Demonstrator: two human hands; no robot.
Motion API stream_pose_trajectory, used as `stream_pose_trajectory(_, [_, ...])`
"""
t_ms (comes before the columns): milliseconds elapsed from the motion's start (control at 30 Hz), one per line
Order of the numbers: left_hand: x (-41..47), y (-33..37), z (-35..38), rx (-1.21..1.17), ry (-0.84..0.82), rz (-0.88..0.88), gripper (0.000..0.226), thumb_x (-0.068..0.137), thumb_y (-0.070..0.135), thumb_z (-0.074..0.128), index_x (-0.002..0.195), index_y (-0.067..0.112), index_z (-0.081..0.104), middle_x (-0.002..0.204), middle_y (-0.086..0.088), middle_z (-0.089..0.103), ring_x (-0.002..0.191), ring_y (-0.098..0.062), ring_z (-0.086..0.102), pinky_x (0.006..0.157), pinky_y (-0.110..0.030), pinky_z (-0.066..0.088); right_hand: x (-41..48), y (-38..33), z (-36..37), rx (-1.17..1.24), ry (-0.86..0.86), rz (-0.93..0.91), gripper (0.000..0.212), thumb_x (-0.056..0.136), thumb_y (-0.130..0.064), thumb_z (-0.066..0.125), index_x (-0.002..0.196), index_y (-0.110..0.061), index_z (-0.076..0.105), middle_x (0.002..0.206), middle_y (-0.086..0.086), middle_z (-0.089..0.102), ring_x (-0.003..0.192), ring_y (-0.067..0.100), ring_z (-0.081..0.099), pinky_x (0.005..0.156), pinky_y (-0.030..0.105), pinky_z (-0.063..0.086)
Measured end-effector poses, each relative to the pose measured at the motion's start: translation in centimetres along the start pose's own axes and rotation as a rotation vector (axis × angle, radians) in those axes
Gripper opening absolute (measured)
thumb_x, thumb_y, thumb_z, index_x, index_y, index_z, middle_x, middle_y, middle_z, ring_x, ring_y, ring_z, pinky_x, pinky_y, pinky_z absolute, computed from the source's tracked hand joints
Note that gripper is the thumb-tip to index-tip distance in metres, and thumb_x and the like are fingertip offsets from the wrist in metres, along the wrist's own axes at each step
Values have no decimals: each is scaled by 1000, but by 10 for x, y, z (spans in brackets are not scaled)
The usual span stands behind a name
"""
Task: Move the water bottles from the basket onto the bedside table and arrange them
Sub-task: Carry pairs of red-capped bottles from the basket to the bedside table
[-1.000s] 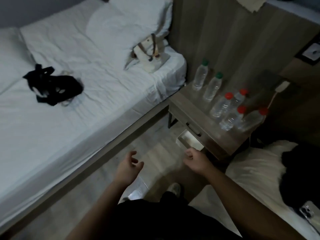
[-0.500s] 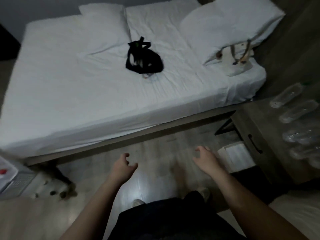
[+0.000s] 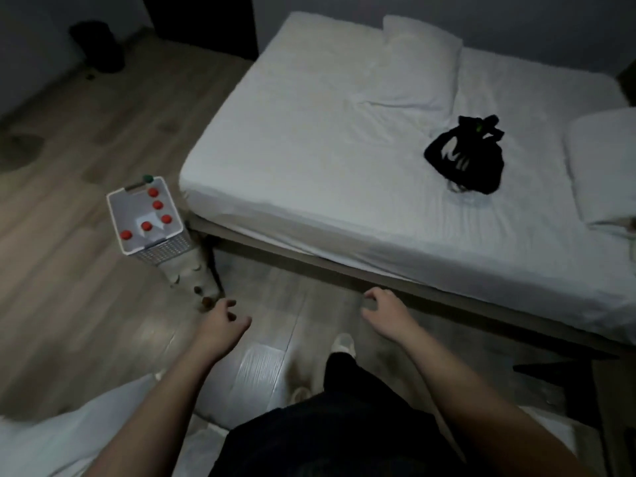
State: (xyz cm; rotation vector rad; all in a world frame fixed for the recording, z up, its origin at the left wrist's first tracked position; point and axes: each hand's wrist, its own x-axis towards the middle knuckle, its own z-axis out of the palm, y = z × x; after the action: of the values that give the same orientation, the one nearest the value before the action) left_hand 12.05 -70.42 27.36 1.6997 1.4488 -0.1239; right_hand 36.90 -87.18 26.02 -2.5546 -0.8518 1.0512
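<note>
1 white mesh basket (image 3: 165, 251) stands on the wood floor (image 3: 69, 304) just beside the corner of the bed (image 3: 344, 149). It holds 6 upright water bottles (image 3: 158, 204): 5 red caps, 1 green cap at the far rim; labels unreadable. Left hand (image 3: 223, 316) and right hand (image 3: 383, 309) hover over the floor, fingers loosely curled, holding nothing. 1 black bag (image 3: 464, 160) lies on the bed.

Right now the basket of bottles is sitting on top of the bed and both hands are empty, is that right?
Not quite. The basket of bottles is not on the bed. It stands low down beside the bed's corner, as the head view shows. The left hand and right hand are indeed empty.
</note>
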Motion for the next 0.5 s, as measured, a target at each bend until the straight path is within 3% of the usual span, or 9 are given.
stream_pose_trajectory(233, [45, -15, -41, -98, 76, -26, 50, 84, 27, 64, 129, 11, 50, 112, -11, 61, 100, -24, 58, 82, -31, 45, 68, -64, 15, -97, -116, -64, 43, 87, -26, 59, 126, -13, 53, 133, 11, 51, 120, 25, 51, 100, 29, 39])
stream_pose_trajectory(333, [77, -17, -60, -113, 99, -45, 42, 86, 24, 63, 125, 12, 51, 103, -3, 57, 94, -19, 55, 79, -26, 40, 110, -97, 23, -117, -149, -78, 43, 85, -28, 60, 125, -14, 54, 132, 10, 55, 118, 24, 54, 99, 29, 42])
stream_pose_trajectory(500, [137, -21, -108, -113, 113, -127, 42, 84, 26, 64, 122, 11, 53, 99, -3, 55, 90, -19, 54, 77, -27, 40, 184, -176, 26, -144, -213, -123, 46, 89, -27, 58, 130, -8, 51, 133, 12, 54, 120, 26, 53, 96, 28, 40])
